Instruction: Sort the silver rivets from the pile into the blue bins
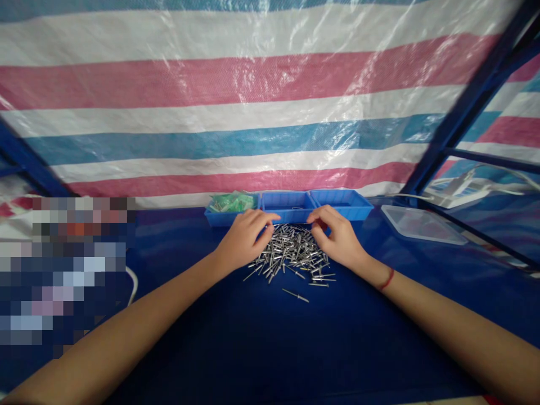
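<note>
A loose heap of silver pop rivets [289,247] lies on the blue tabletop, with a single rivet [296,295] apart from it on the near side. My left hand [248,239] hovers at the heap's left edge, index finger stretched out and thumb a little apart from it, with nothing visible between them. At the heap's right edge is my right hand [337,236], its fingers curled in toward the thumb. Whatever its fingertips may hold is too small to make out. Just behind both hands stand the blue bins.
The left bin [211,216] holds green-tinted plastic bags [232,201]. In the middle bin [287,214] something thin lies; beside it is the right bin [358,212]. A translucent lid [422,225] rests at right, near a dark blue metal frame [447,124]. Striped sheeting [236,84] hangs behind.
</note>
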`<control>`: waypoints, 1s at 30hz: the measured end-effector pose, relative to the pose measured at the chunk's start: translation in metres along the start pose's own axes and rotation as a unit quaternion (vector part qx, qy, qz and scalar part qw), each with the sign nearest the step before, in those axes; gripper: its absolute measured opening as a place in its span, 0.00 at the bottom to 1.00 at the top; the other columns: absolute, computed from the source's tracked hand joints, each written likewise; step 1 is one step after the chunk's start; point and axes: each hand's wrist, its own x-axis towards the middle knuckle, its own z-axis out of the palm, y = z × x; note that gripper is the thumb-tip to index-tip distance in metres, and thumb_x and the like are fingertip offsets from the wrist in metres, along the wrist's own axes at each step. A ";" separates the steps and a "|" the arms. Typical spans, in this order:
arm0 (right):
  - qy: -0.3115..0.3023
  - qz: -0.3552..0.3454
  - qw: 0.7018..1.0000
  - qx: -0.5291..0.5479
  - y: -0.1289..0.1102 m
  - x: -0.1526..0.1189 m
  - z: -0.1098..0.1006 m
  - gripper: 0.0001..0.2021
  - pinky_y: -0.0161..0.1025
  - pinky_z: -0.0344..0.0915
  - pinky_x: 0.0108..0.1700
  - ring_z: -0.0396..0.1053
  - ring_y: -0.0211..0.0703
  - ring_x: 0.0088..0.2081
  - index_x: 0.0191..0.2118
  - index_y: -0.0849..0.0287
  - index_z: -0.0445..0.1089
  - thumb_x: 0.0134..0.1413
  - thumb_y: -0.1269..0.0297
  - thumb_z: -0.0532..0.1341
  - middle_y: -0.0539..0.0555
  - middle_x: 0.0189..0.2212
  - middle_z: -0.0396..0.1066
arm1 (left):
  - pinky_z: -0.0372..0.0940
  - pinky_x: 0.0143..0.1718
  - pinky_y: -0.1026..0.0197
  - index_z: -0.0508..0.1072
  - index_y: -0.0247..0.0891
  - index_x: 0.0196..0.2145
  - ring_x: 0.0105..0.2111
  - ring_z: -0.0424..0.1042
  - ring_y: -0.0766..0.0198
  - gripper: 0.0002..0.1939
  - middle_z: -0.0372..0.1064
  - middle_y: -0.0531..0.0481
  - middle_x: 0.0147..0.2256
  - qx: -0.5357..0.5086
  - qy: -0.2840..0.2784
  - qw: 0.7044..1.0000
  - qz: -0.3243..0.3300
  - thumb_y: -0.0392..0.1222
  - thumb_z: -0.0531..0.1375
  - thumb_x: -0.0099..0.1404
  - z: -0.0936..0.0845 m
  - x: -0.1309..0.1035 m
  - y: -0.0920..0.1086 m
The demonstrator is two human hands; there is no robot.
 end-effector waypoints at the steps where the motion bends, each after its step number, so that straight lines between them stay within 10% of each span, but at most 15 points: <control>1: -0.031 0.001 0.999 0.017 -0.002 0.000 -0.002 0.08 0.37 0.61 0.31 0.63 0.38 0.28 0.31 0.59 0.64 0.47 0.78 0.52 0.51 0.27 0.64 | 0.58 0.43 0.56 0.67 0.39 0.46 0.42 0.66 0.60 0.11 0.70 0.48 0.41 -0.015 -0.027 1.000 0.006 0.38 0.50 0.68 0.001 -0.005 0.008; 6: -0.252 -0.024 0.966 0.046 -0.001 0.002 -0.011 0.09 0.35 0.59 0.30 0.62 0.35 0.27 0.29 0.60 0.66 0.42 0.79 0.54 0.49 0.26 0.65 | 0.56 0.45 0.54 0.69 0.40 0.45 0.43 0.65 0.59 0.11 0.70 0.48 0.41 -0.043 -0.047 0.998 0.031 0.39 0.52 0.67 0.010 -0.024 0.027; 11: -0.312 -0.034 0.949 0.033 0.000 0.006 -0.021 0.11 0.37 0.61 0.33 0.64 0.37 0.30 0.35 0.58 0.69 0.43 0.76 0.56 0.50 0.30 0.67 | 0.57 0.43 0.56 0.70 0.39 0.43 0.41 0.66 0.61 0.10 0.71 0.48 0.39 -0.060 -0.061 0.996 0.010 0.39 0.51 0.68 0.011 -0.022 0.022; 25: -0.303 -0.007 0.953 -0.031 0.003 0.003 -0.024 0.08 0.38 0.65 0.33 0.69 0.39 0.30 0.33 0.58 0.71 0.54 0.72 0.55 0.51 0.29 0.72 | 0.56 0.41 0.56 0.72 0.40 0.39 0.40 0.66 0.61 0.10 0.71 0.49 0.38 -0.074 -0.090 0.993 0.025 0.38 0.51 0.68 0.011 -0.024 0.020; 30: -0.202 0.003 0.979 -0.017 -0.014 0.007 -0.030 0.06 0.36 0.64 0.29 0.69 0.38 0.28 0.34 0.57 0.70 0.53 0.71 0.56 0.51 0.30 0.73 | 0.57 0.43 0.56 0.69 0.39 0.44 0.42 0.66 0.59 0.10 0.71 0.48 0.40 -0.076 -0.072 0.995 0.003 0.40 0.52 0.67 0.011 -0.023 0.021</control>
